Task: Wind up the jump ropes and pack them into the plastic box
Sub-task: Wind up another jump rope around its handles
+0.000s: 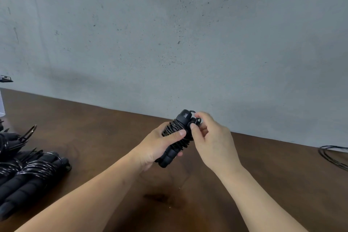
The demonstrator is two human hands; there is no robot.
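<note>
Left hand [160,145]: wrapped round a wound jump rope [177,137], thumb pressed across the cord coils, held above the brown table [105,137].
Right hand [212,137]: fingers curled, pinching the cord end at the top of the handles.
Wound ropes [28,171]: piled at table's left edge.
Loose cord [333,156]: coiled far right, well apart.
Wall [169,34]: grey concrete behind.

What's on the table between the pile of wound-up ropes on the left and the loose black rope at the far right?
In the head view, only bare brown table lies there; above it, both hands hold one wound rope.
</note>
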